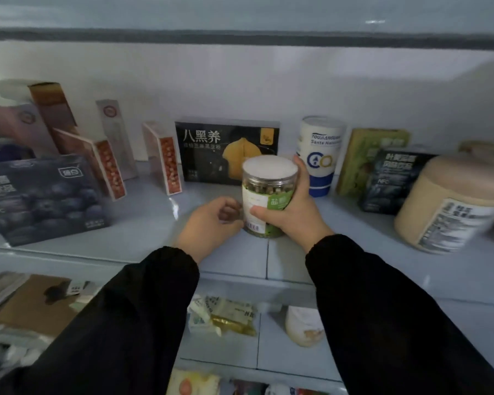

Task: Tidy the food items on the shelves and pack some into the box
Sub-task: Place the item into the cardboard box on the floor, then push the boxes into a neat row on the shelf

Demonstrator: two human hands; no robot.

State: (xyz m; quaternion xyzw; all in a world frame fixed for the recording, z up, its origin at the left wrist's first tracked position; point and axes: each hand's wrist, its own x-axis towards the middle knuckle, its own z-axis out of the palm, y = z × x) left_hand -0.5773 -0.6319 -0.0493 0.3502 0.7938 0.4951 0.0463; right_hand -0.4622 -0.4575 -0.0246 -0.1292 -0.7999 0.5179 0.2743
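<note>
Gripping upright jar [268, 181] on shelf [160, 223] with right hand [294, 215], touching its lower side with loosely curled left hand [208, 223].

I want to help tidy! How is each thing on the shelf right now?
clear jar: upright, lid on, gripped.
right hand: grips the clear jar.
left hand: by the clear jar's base, grip unclear.
black box: standing upright.
white tub: upright, lid on.
tan jar: lid on.
</note>
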